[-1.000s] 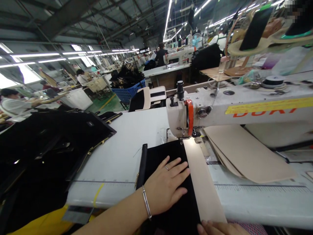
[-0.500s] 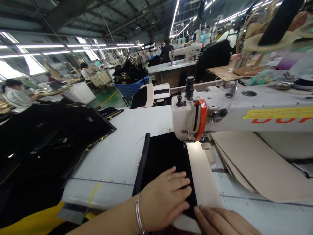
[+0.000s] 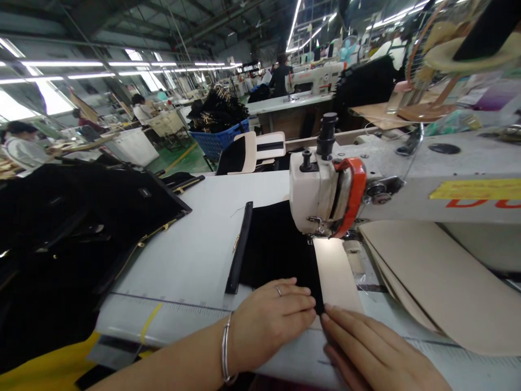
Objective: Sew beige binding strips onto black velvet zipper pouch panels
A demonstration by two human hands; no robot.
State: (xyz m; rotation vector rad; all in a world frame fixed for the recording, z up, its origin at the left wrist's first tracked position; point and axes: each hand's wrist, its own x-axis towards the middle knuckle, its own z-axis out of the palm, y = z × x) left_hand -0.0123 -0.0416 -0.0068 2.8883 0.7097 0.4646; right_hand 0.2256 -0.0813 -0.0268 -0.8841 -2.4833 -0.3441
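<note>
A black fabric panel lies on the sewing table with a beige strip along its right side, and both run under the head of a sewing machine. My left hand rests on the panel's near end, fingers stretched out flat toward the seam. Close beside it, my right hand lies with fingers extended at the near end of the strip, its thumb tucked below. A black zipper with a metal pull edges the panel's left side. The needle area is partly hidden by the machine head.
Left of the work, a large pile of black pieces with zippers covers the table. Beige panels lie under the machine arm at right. Behind stand a blue basket of black pieces and another sewing machine. Several people sit farther off.
The black panel and beige strip have moved forward under the machine head, away from me. My right hand has moved forward, up beside my left; my left has stayed near the panel's closer end.
</note>
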